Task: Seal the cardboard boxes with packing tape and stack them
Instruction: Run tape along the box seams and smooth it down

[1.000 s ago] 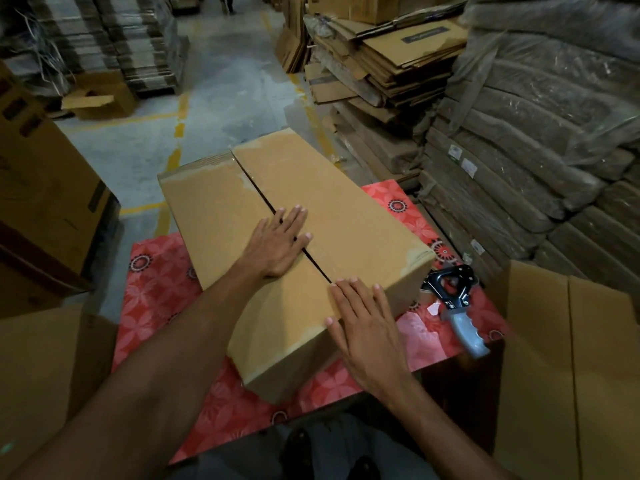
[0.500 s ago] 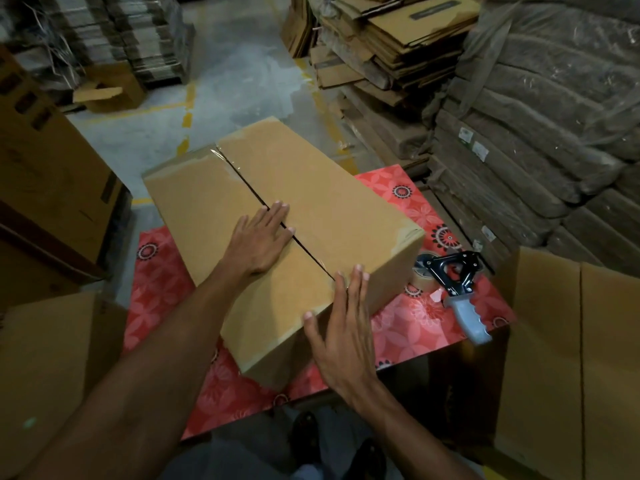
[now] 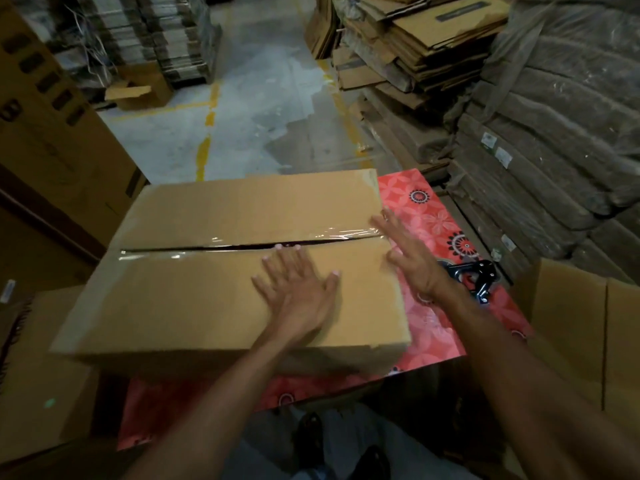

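A large brown cardboard box lies on a red flowered table, its top seam running left to right with clear tape over it. My left hand presses flat on the near flap, fingers spread, fingertips at the seam. My right hand lies with straight fingers against the box's right end, at the taped corner. A black tape dispenser rests on the table just right of my right wrist, partly hidden by it.
An upright cardboard box stands at the right, other boxes at the left. Flattened cartons and wrapped bundles are stacked at the back right. Concrete floor with yellow lines lies beyond the table.
The box has turned on the table, so its seam now runs sideways instead of away from me. My right hand went from the near corner to the right end; my left hand stayed flat on top.
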### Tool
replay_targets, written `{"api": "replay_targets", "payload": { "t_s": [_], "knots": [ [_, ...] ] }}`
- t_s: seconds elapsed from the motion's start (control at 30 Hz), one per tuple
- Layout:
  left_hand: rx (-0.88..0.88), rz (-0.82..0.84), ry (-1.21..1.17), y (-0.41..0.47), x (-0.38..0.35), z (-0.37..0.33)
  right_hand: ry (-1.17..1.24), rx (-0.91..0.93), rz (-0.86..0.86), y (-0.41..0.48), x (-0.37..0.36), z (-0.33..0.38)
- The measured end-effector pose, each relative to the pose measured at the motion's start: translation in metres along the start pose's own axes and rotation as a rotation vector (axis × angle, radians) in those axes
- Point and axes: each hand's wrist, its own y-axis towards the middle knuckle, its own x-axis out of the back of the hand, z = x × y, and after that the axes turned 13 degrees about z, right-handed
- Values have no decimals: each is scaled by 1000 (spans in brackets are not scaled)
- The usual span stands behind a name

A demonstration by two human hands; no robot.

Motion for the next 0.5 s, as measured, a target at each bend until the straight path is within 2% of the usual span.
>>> {"api": "replay_targets", "payload": {
  "t_s": [0.07,0.13,0.2,0.27,0.33,0.4,0.43,0.47,0.5],
  "knots": [
    [-137,-68,51,-7,-6,-16,-39,-138,22,6,23,11],
    [-341,-139,162,-4,-3,-24,-88,-294,-44,0,23,37],
    [-505,-119,254,8,3,-28,-120,-433,-106,-22,1,62],
    [-599,-74,317,23,11,-32,-106,-481,-141,-39,-24,73],
    [-685,-54,375,37,17,-37,41,-414,-138,-41,-24,69],
    [-717,-45,388,52,21,-45,403,-273,-79,-38,-8,48],
    [-713,-40,375,59,23,-50,553,-243,-112,-40,-2,32],
    [-705,-36,359,65,25,-56,607,-296,-216,-46,5,18],
    [-698,-37,343,70,25,-61,558,-403,-354,-52,8,-1]
  ]
}}
